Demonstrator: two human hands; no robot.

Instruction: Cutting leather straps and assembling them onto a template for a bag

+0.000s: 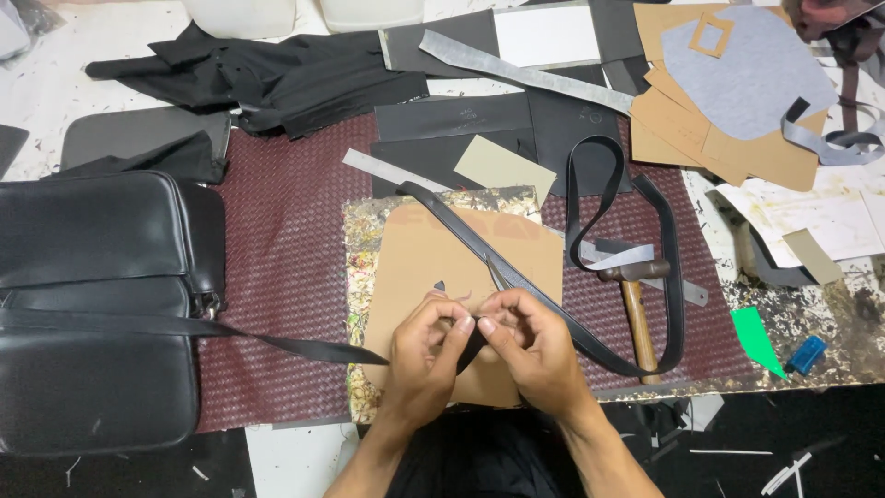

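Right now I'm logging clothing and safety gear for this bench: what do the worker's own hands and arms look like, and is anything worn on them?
Both the left hand and the right hand are bare: no gloves, rings, watch or bands show. The forearms are uncovered to the frame's bottom edge, with no sleeves in view. Fingernails look short and unpainted.

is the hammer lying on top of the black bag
No, the hammer lies on the woven maroon mat right of the hands, far from the black bag at the left edge.
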